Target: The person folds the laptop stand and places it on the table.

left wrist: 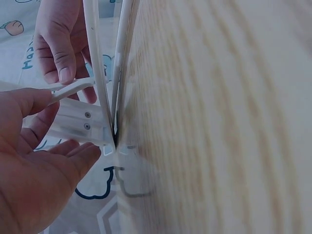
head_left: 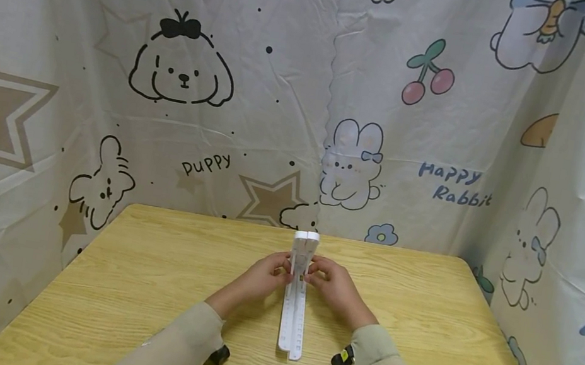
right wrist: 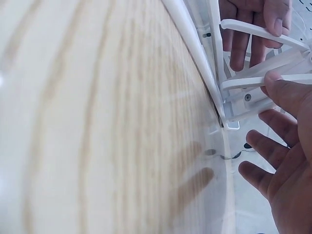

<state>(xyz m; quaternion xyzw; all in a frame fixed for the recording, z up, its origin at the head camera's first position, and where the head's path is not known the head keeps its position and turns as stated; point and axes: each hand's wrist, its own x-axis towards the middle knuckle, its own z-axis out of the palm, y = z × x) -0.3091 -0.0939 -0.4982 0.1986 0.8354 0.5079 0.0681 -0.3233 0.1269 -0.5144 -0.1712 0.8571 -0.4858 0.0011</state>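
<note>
A white folding stand [head_left: 287,322] is on the wooden table, its long slotted rails running toward me and its upright part rising at the far end. On its left side, my left hand [head_left: 266,274] pinches a thin white strut [left wrist: 75,90] between thumb and finger. My right hand [head_left: 336,288] holds the matching strut [right wrist: 243,83] from the other side, thumb on top and other fingers spread below. Screws show on the white crosspiece [right wrist: 263,100] between the struts. In the head view the stand partly hides the fingertips of both hands.
The light wooden table [head_left: 151,275] ends close behind the stand. A printed cloth [head_left: 258,107] hangs around its back and sides. Black wrist devices [head_left: 341,361] sit under both sleeves.
</note>
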